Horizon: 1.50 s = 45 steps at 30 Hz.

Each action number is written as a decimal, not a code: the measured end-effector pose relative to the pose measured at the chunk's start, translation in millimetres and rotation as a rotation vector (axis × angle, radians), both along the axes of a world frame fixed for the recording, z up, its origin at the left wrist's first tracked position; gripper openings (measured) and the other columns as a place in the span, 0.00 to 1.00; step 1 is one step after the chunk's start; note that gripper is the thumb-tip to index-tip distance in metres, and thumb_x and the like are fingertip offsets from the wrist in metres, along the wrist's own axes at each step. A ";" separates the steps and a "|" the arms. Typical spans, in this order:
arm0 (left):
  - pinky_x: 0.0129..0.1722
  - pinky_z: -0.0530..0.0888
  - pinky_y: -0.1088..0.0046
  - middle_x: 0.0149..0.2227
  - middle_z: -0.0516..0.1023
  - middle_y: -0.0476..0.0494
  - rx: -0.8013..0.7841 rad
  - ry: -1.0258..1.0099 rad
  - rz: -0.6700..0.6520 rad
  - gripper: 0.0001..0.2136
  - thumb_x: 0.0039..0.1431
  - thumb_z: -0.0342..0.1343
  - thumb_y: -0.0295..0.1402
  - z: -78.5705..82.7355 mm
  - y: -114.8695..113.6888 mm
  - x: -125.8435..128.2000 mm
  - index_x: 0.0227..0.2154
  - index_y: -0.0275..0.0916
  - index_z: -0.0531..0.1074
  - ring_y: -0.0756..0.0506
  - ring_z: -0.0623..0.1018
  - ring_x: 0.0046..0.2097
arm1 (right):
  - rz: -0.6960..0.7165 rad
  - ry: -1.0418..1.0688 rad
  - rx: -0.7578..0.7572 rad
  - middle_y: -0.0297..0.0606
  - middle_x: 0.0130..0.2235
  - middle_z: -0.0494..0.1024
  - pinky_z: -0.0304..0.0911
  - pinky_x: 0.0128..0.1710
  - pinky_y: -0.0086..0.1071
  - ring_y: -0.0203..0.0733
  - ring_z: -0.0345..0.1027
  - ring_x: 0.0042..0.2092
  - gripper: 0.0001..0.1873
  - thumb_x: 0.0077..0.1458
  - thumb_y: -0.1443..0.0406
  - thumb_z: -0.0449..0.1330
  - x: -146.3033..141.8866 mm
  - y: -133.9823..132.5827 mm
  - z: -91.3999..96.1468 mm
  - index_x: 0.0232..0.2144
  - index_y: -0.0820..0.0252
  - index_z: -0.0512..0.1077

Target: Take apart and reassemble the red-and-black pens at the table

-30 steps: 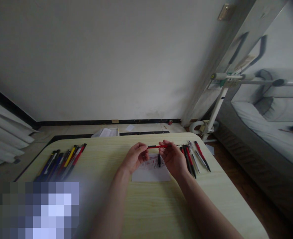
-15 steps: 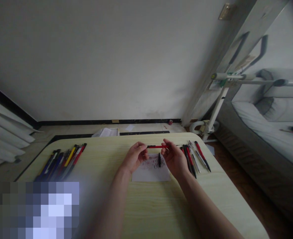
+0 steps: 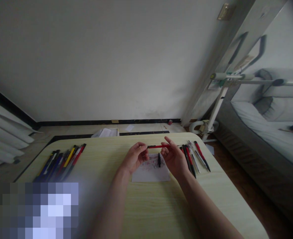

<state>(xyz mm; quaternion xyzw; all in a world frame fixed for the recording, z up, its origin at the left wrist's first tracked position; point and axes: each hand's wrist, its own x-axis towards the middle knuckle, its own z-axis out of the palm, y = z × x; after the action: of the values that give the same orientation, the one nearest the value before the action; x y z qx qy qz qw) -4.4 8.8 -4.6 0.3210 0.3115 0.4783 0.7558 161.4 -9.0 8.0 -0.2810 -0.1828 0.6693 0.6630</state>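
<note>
A red pen (image 3: 158,146) is held level above the sheet of paper (image 3: 150,176), its black end to the left. My left hand (image 3: 135,156) pinches that black end between thumb and fingertips. Around the other end, my right hand (image 3: 174,157) has its fingers curled, with one finger raised off the barrel. The right end of the pen is partly hidden by these fingers. On the paper, among dark and reddish scribbles, lies a short black pen part or cap (image 3: 159,160).
Several pens, red, black and clear (image 3: 191,157), lie right of my right hand on the wooden table (image 3: 146,205). A bunch of mixed pens (image 3: 61,162) lies at the left. Beyond stand a wall, a white metal frame (image 3: 217,109) and a sofa (image 3: 273,109).
A finger of my right hand has lifted away from the pen and now points up. My left hand and the red pen stay almost where they were.
</note>
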 end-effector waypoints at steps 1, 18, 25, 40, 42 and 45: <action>0.24 0.67 0.77 0.24 0.67 0.52 0.001 -0.001 0.000 0.07 0.50 0.56 0.32 0.0 0.0 0.0 0.29 0.38 0.63 0.54 0.69 0.24 | 0.000 0.000 -0.003 0.38 0.32 0.77 0.67 0.28 0.26 0.33 0.70 0.27 0.15 0.49 0.66 0.58 0.0 -0.1 0.1 0.41 0.62 0.70; 0.24 0.67 0.78 0.23 0.67 0.52 -0.006 0.005 0.007 0.09 0.48 0.58 0.33 1.9 -1.1 1.6 0.28 0.37 0.63 0.54 0.69 0.24 | -0.023 0.029 -0.017 0.37 0.29 0.76 0.65 0.26 0.27 0.33 0.66 0.26 0.13 0.51 0.62 0.54 1.1 2.1 -3.0 0.38 0.62 0.72; 0.24 0.67 0.77 0.23 0.68 0.52 -0.014 0.022 0.006 0.09 0.47 0.58 0.33 4.2 -1.2 2.0 0.27 0.37 0.63 0.54 0.69 0.23 | -0.030 -0.002 -0.028 0.35 0.28 0.73 0.63 0.24 0.26 0.32 0.64 0.25 0.12 0.50 0.62 0.56 -0.3 1.5 -0.9 0.36 0.62 0.73; 0.24 0.67 0.78 0.23 0.68 0.53 -0.019 -0.008 0.014 0.09 0.48 0.58 0.33 2.1 -0.4 1.4 0.28 0.38 0.63 0.54 0.69 0.23 | -0.025 -0.021 -0.011 0.35 0.28 0.73 0.63 0.24 0.26 0.31 0.64 0.24 0.11 0.49 0.64 0.57 -0.9 0.6 0.9 0.35 0.64 0.73; 0.24 0.67 0.78 0.23 0.68 0.52 -0.018 -0.004 0.016 0.09 0.48 0.58 0.33 2.5 -0.7 1.0 0.28 0.38 0.63 0.54 0.69 0.23 | -0.025 -0.025 -0.012 0.35 0.28 0.73 0.63 0.24 0.26 0.31 0.64 0.24 0.11 0.49 0.64 0.58 -0.7 0.7 0.6 0.34 0.64 0.73; 0.25 0.67 0.78 0.24 0.68 0.52 -0.012 -0.001 0.021 0.09 0.47 0.59 0.32 3.8 -1.4 0.9 0.28 0.37 0.64 0.54 0.69 0.24 | -0.028 -0.025 -0.018 0.35 0.28 0.73 0.64 0.25 0.26 0.31 0.64 0.24 0.11 0.49 0.64 0.57 -0.7 0.9 0.6 0.34 0.64 0.73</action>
<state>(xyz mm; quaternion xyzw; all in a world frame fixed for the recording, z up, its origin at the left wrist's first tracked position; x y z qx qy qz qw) -3.5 7.4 -0.8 0.3131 0.3171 0.4844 0.7528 160.7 -8.2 8.6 -0.2980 -0.1810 0.6581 0.6673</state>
